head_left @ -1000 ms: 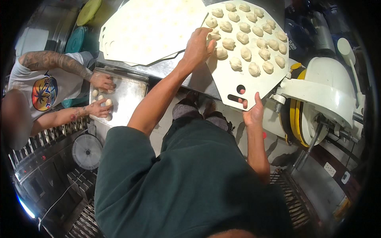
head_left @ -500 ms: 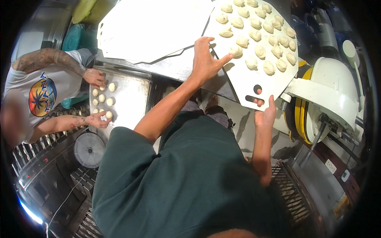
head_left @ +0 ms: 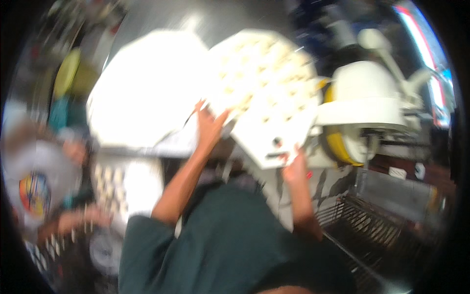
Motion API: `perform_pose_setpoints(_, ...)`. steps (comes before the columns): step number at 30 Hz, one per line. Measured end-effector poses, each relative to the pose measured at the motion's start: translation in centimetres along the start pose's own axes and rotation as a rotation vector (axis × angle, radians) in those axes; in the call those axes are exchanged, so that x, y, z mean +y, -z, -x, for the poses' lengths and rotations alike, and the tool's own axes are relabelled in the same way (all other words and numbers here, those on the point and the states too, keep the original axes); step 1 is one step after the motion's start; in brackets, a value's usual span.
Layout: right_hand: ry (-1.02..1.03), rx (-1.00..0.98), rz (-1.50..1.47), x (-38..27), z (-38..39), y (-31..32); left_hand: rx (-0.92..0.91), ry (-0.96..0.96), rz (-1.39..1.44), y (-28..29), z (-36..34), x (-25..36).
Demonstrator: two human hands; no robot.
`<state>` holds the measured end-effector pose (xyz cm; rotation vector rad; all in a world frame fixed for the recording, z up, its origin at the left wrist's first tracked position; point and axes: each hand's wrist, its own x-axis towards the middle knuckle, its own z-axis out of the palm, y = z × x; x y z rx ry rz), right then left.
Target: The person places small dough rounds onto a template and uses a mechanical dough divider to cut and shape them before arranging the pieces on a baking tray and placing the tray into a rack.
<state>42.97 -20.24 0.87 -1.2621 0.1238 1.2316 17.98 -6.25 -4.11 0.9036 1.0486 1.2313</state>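
With my right hand (head_left: 294, 169) I grip a white angular board (head_left: 254, 142) at its near corner, fingers showing through the cut-out handle slot. Rows of pale folded dumplings (head_left: 264, 83) cover the upper part of this board. My left hand (head_left: 209, 128) is at the board's left edge, thumb reaching along the edge and fingers spread apart from it, seeming to steady the board; motion blur hides the fingertips. Beside it on the left lies another white board (head_left: 147, 93), too bright to show whether anything is on it.
A white machine with a yellow-edged part (head_left: 367, 108) stands close on the right. To the left, a blurred co-worker (head_left: 44, 176) reaches over a metal tray (head_left: 144, 183) bearing several dough balls. A metal worktop (head_left: 220, 17) extends behind the boards. Racks stand below on both sides.
The view has shifted, so more of the worktop and machine shows, and the picture has blurred. Both my hands keep their places on the dumpling board, which now sits closer beside the other board.
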Motion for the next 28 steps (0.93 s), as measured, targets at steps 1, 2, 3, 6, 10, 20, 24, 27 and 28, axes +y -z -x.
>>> perform_pose_setpoints(1, 0.004, 0.036, 0.016, -0.4, 0.7, -1.0, -0.023, 0.077, -0.019, 1.2, -0.1, -0.3)
perform_pose_setpoints(2, 0.017, 0.084, 0.029, -1.1, 1.6, -1.7, 0.078, 0.19, 0.073, 0.8, 0.0, -0.1)
perform_pose_setpoints(3, 0.009, 0.045, 0.037, -1.5, 1.5, -0.5, 0.19, 0.289, 0.162, 0.3, 0.1, 0.2)
perform_pose_setpoints(6, 0.054, -0.015, 0.075, -2.6, 2.9, -0.8, -0.064, 0.459, 0.688, 0.0, -1.7, 2.0)
perform_pose_setpoints(10, 0.09, -0.006, 0.057, -1.1, 2.9, -1.7, -0.279, 0.355, 0.878, 0.0, -6.1, 2.2)
perform_pose_setpoints(20, -0.105, 0.043, -0.131, 4.7, 0.7, 1.7, -0.103, 0.192, 0.38, 0.5, -5.4, 1.8)
perform_pose_setpoints(24, -0.027, 0.49, 0.006, 6.9, -2.1, 4.8, -0.119, 0.131, 0.266, 3.2, -0.8, -2.3)
perform_pose_setpoints(27, 0.21, 0.448, 0.138, 8.6, -2.9, 9.9, -0.192, 0.156, 0.317, 3.9, 4.6, -2.5)
perform_pose_setpoints(28, 0.274, 0.422, 0.179, 10.0, -3.8, 13.3, -0.223, 0.187, 0.346, 4.3, 7.4, -2.0)
